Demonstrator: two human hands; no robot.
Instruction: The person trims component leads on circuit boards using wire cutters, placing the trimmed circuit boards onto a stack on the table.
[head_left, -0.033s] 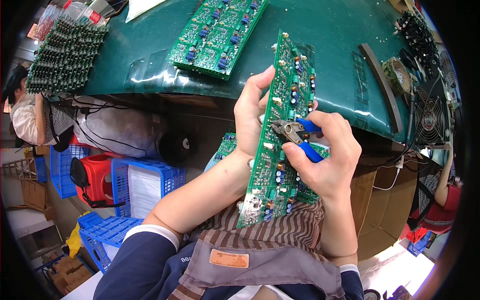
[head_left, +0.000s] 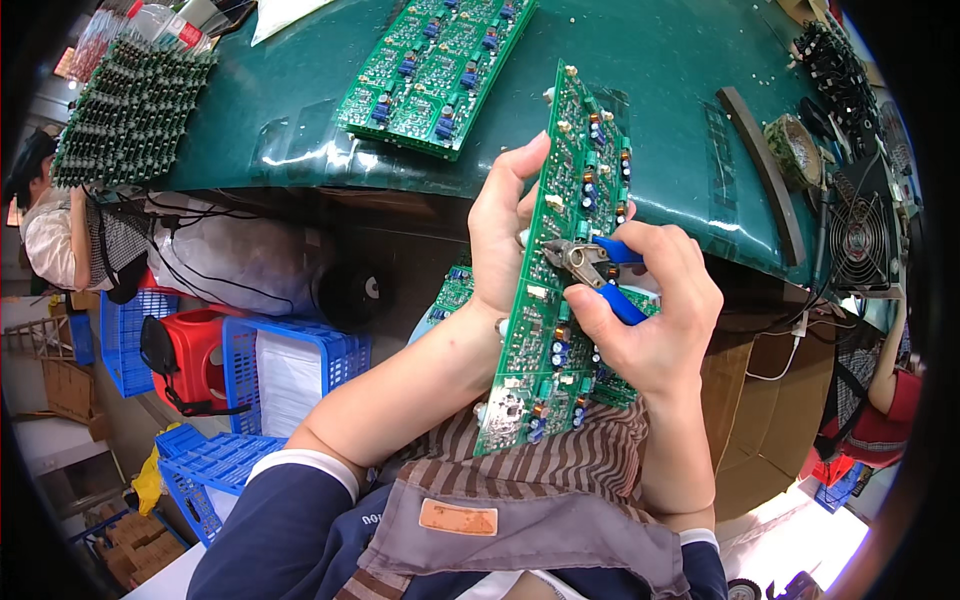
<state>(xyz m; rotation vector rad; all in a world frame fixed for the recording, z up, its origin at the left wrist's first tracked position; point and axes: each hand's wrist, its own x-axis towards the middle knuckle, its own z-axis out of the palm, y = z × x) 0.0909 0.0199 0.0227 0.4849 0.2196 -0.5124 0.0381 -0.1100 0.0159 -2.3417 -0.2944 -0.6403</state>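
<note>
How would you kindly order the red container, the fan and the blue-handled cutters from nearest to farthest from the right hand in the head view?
1. Blue-handled cutters: held in the right hand.
2. Fan: off to the right, near the picture's edge.
3. Red container: farthest, over on the left.

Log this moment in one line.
left hand: holds circuit board | right hand: holds blue-handled cutters at board | green table: board stack
</note>
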